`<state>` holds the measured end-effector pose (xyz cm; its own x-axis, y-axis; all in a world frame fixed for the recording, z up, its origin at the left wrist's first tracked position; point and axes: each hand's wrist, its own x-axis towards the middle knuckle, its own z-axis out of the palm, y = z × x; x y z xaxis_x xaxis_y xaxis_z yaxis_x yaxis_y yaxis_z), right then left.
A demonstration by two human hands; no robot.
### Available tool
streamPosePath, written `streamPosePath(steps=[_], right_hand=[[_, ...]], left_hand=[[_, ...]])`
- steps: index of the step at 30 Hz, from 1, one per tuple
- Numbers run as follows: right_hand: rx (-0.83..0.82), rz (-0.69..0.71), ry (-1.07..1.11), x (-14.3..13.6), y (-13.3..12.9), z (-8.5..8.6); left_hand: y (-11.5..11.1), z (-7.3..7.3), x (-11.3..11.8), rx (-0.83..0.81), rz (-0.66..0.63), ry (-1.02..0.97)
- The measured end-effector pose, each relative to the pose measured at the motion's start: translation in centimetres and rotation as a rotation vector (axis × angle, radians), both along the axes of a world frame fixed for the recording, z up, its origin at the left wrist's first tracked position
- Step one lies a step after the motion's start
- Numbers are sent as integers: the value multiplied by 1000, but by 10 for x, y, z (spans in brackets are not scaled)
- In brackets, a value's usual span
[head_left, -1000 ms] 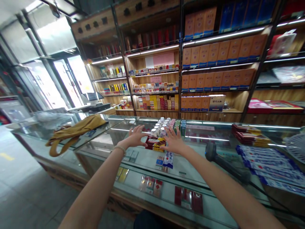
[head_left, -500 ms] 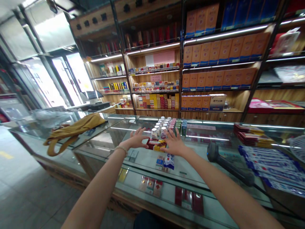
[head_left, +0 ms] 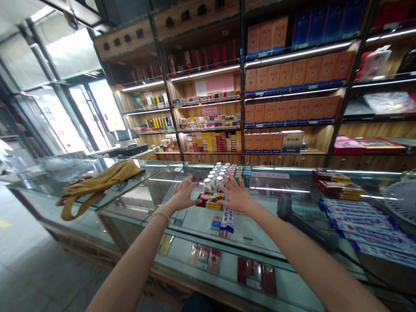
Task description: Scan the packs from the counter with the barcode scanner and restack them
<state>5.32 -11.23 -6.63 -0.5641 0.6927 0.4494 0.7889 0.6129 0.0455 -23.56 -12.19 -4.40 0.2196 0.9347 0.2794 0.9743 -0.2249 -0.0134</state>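
Observation:
My left hand (head_left: 184,193) is over the glass counter, fingers spread, its thumb close to the left end of a small stack of red and yellow snack packets (head_left: 210,200). On the other side of that stack, my right hand (head_left: 236,194) has its fingers fanned out, holding nothing; whether it touches the packets I cannot tell. Just behind them stand several small white-capped bottles (head_left: 213,177), partly covered by my right fingers. Green and dark small containers (head_left: 244,172) stand in rows to their right. A blue-and-white wrapped bar (head_left: 227,221) lies below my right hand.
A black barcode scanner (head_left: 303,223) with a cable lies right of my right forearm. Beyond it are blue-and-white packets (head_left: 364,225), red-and-yellow packets (head_left: 338,184) and a white basket-like object (head_left: 401,197). A mustard bag (head_left: 100,184) rests at left. Stocked shelves (head_left: 289,123) stand behind the counter.
The view has shifted slightly, so the shelves and counter sit a little lower and further left. Both hands stay spread around the packets, with little change in their pose.

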Motion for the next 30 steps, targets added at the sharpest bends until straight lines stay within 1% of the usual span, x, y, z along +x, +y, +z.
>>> streamPosePath(steps=[2,5,10,15,21,25,30], right_hand=[[20,1,18,7,-1,4],[44,-13,34,17,-3,8],[87,-26,36,34,-4,11],[141,-60,22,63,-9,21],[153,-142,24,116,-14,32],[149,-202,37,152,-18,33],[127,-293,34,195,-27,33]], left_hand=[[-3,-2,6,116,-21,-17],[-10,1,23,254,-47,19],[-16,11,58,368,-86,62],[-15,18,90,395,-104,40],[-5,18,128,442,-164,-1],[0,20,162,432,-206,-27],[4,23,213,421,-255,-40]])
